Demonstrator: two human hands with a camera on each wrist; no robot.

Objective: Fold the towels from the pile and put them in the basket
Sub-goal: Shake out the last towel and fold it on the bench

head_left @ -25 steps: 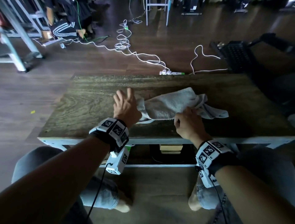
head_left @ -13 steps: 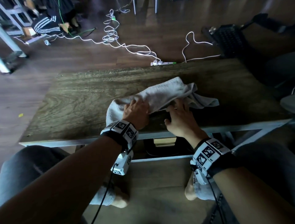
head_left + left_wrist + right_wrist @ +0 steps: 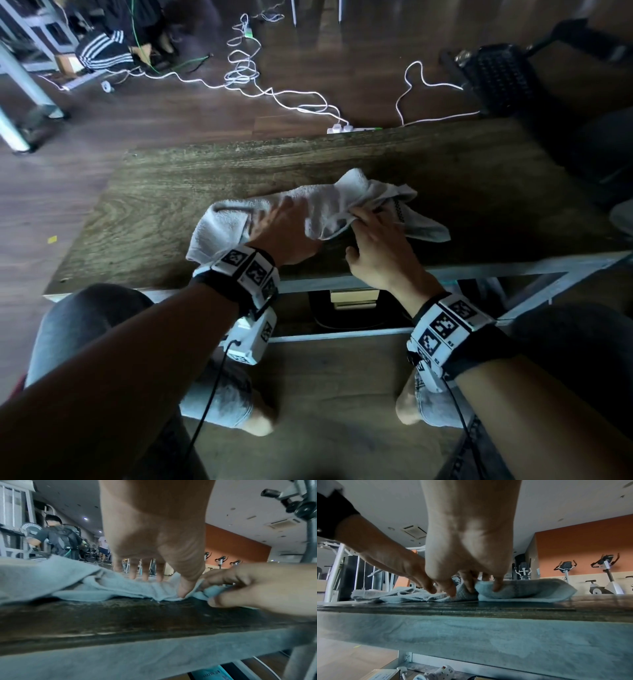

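Observation:
A grey towel (image 3: 329,205) lies crumpled across the middle of the wooden table (image 3: 164,192). My left hand (image 3: 284,228) rests on its left half, fingers straight and pressing down; in the left wrist view the left hand (image 3: 162,579) touches the cloth (image 3: 42,577) with its fingertips and thumb. My right hand (image 3: 371,224) grips a fold at the towel's middle. In the right wrist view the right hand (image 3: 471,586) has its fingers curled into the rolled fold (image 3: 530,588). The towel's right end trails loose.
A black meshed object (image 3: 496,75) stands on the floor beyond the table's far right corner. White cables (image 3: 246,68) and a power strip (image 3: 339,129) lie behind the table. A box (image 3: 354,298) sits under it. My knees are at the near edge.
My left hand moved from the bare table beside the towel onto its left half, which now lies spread out. My right hand slid forward from the near edge into the fold.

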